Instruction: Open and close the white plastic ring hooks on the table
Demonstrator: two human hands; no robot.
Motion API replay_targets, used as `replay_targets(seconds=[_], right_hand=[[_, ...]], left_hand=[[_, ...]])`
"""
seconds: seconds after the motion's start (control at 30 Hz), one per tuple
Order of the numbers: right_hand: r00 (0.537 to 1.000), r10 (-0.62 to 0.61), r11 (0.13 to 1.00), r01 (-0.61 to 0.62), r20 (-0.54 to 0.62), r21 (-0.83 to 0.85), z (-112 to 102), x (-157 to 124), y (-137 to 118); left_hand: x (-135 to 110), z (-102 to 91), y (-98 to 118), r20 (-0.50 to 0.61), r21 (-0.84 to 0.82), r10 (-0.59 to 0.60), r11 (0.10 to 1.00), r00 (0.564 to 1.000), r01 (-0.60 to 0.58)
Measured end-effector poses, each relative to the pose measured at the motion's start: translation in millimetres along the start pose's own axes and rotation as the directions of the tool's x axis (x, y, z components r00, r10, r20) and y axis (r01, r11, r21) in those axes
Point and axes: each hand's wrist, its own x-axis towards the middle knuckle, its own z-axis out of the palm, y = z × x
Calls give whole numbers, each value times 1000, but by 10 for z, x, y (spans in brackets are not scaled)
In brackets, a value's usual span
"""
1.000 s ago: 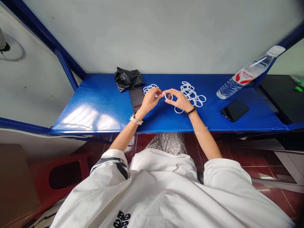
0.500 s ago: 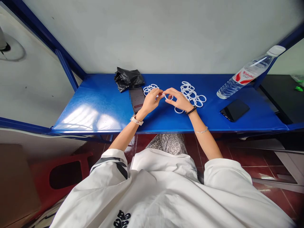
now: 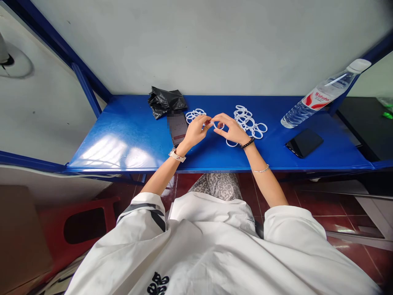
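Over the blue table, my left hand (image 3: 198,130) and my right hand (image 3: 229,127) meet at the fingertips around a thin white ring (image 3: 218,126). Both pinch it, the left at its left side, the right curled over its top and right. Whether it is a hair tie or a plastic ring I cannot make out. A small group of similar white rings (image 3: 195,112) lies just behind my left hand. To the right of my right hand is a bigger pile of white rings (image 3: 245,121), with a single ring (image 3: 231,143) under that wrist.
A crumpled black plastic bag (image 3: 166,102) and a lit phone (image 3: 178,128) lie left of my hands on the blue table (image 3: 138,135). At the right stand a water bottle (image 3: 319,96) and, lying flat, a dark phone (image 3: 304,143). A grey wall (image 3: 208,49) rises behind.
Almost nothing differs. Both hands stay in place with the white ring between them, and the view has shifted very slightly.
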Motion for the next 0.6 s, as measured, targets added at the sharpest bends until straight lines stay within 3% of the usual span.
replay_targets(seconds=[0.23, 0.5, 0.6], right_hand=[[995, 47, 995, -54, -90, -84, 32, 6, 22], [994, 43, 983, -60, -101, -172, 53, 3, 67], [997, 50, 985, -61, -67, -161, 51, 0, 30]], left_hand=[[26, -21, 9, -47, -81, -62, 995, 997, 58], [25, -52, 98, 145, -196, -61, 977, 988, 89], [17, -25, 70, 151, -191, -65, 977, 986, 94]])
